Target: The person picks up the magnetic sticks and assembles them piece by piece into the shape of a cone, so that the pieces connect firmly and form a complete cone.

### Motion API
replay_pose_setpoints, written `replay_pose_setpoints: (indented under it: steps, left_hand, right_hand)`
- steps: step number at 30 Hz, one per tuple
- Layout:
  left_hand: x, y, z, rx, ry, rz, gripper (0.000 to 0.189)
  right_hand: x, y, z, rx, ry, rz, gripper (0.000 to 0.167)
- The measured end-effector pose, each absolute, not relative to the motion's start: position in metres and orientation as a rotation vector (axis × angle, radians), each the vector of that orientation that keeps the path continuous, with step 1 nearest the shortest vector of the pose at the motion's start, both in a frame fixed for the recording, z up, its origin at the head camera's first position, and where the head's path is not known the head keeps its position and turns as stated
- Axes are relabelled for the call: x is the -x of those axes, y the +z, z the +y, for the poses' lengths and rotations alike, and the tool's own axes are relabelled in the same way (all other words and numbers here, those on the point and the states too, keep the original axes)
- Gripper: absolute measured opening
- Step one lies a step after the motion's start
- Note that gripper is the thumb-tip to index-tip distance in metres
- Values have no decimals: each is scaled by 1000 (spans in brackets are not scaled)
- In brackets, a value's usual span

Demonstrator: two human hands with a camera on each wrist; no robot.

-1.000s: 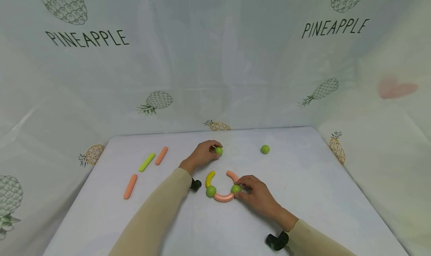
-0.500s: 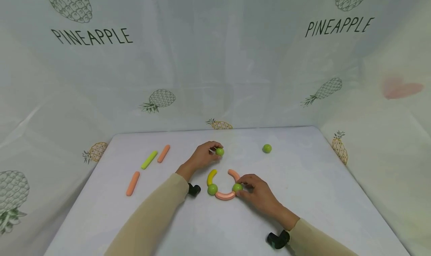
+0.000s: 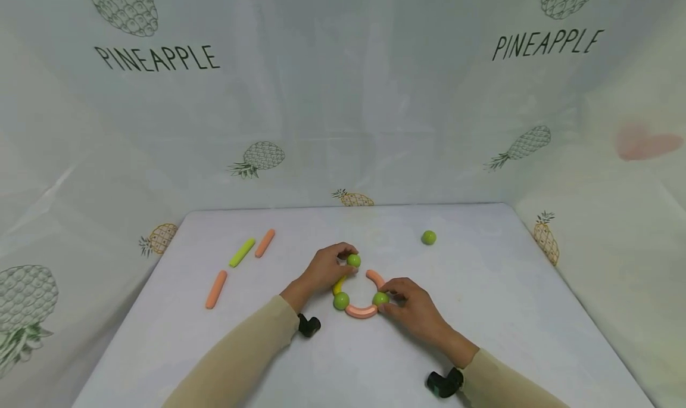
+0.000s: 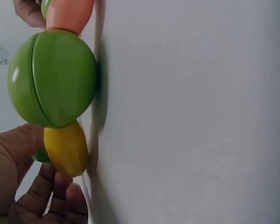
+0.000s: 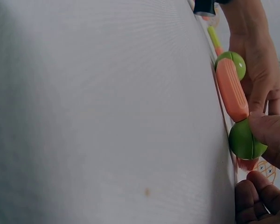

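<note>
My left hand pinches a green ball just beyond the far end of a yellow curved piece. My right hand holds another green ball between thumb and fingers on the tabletop. Between that ball and a third green ball lies an orange-pink curved piece, touching both. A second orange-pink curved piece runs away from the right-hand ball. Together they form a ring with a gap at the far side. In the left wrist view, the fingers mostly hide the left-hand ball.
One more green ball sits at the back right of the white table. Toward the left lie two orange sticks, one nearer and one farther, and a yellow-green stick. A pineapple-printed cloth hangs behind.
My left hand has brought its green ball nearer to me, down toward the yellow curved piece. The right hand keeps its hold in place. The head view has shifted slightly.
</note>
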State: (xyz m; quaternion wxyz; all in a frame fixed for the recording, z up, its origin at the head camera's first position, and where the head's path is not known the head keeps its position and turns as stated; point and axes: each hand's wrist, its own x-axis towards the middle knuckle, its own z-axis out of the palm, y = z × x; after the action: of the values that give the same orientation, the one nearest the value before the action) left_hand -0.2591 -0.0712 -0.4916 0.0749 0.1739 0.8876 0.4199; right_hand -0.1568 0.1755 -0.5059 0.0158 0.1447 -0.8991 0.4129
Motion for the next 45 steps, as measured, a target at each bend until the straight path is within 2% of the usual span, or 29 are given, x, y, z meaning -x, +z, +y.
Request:
replay_pose_setpoints:
  steps: [27, 37, 45]
  left_hand:
    - [246, -491, -71, -573, 1093, 2699, 33]
    - [249, -492, -72, -592, 1083, 2692, 34]
    - [247, -493, -72, -601, 1080, 2679, 33]
  right_hand:
    - [155, -507, 174, -467, 1302, -2760, 24]
    - [170, -495, 155, -71, 1348, -2817, 24]
    - [184, -489, 141, 76, 1318, -2891, 22]
